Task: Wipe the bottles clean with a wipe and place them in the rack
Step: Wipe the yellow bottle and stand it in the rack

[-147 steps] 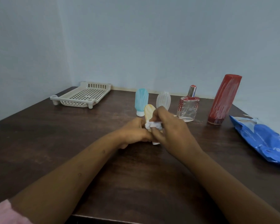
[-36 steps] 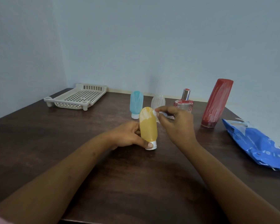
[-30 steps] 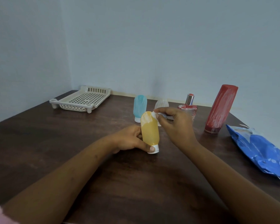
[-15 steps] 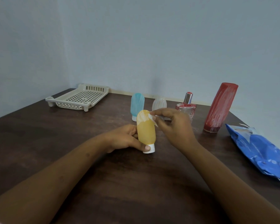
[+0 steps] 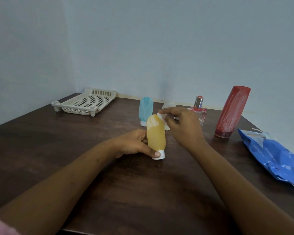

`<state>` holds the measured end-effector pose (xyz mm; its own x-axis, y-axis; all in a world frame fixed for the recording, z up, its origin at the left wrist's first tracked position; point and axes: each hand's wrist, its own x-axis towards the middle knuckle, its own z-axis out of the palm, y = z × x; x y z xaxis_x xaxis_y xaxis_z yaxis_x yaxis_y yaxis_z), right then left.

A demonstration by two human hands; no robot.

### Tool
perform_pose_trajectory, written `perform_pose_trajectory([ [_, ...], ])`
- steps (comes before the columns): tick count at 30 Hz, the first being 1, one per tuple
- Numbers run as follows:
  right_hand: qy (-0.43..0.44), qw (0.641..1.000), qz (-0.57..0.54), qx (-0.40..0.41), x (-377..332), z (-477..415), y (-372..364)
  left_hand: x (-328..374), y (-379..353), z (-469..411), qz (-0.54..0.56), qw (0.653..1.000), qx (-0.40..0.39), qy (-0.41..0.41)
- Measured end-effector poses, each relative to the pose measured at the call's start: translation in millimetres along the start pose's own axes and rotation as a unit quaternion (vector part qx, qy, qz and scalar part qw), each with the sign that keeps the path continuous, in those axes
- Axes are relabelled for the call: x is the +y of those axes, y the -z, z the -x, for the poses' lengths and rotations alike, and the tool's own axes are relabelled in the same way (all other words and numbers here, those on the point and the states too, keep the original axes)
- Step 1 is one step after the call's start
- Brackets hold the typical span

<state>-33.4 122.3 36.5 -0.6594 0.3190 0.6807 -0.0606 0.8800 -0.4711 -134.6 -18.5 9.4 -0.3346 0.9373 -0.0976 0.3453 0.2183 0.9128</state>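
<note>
A yellow squeeze bottle (image 5: 156,136) stands cap-down on the dark wooden table (image 5: 75,146), with white smears near its top. My left hand (image 5: 134,144) grips its lower part, thumb on the white cap. My right hand (image 5: 183,128) pinches a small white wipe (image 5: 161,116) against the bottle's upper right side. Behind stand a blue bottle (image 5: 145,110), a clear ribbed bottle (image 5: 169,106) partly hidden by my right hand, a glass perfume bottle (image 5: 198,109) and a tall red bottle (image 5: 232,112) streaked white. The cream rack (image 5: 85,104) sits at the far left.
A blue pack of wipes (image 5: 275,155) lies at the table's right edge. Light blue walls close off the table at the back and on the left. The rack holds nothing.
My right hand has kept the wipe at the top of the yellow bottle, shifting it slightly along the smeared part. The left hand's grip is unchanged.
</note>
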Motion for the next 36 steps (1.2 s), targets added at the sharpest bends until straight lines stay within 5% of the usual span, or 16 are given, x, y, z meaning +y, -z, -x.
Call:
perform_pose_trajectory([
  [6, 0.052, 0.998, 0.04, -0.016, -7.2, 3.8, -0.2, -1.6, 0.6, -0.3, -0.003, 1.0, 0.007, -0.004],
  [18, 0.021, 0.998, 0.036, -0.046, -3.1, 12.4, 4.3, -3.8, 0.6, 0.2, -0.001, 1.0, 0.012, 0.001],
  [36, 0.05, 0.998, 0.04, -0.005, -7.9, 12.3, -4.6, -4.0, -1.2, -1.2, 0.009, 1.0, 0.024, 0.005],
])
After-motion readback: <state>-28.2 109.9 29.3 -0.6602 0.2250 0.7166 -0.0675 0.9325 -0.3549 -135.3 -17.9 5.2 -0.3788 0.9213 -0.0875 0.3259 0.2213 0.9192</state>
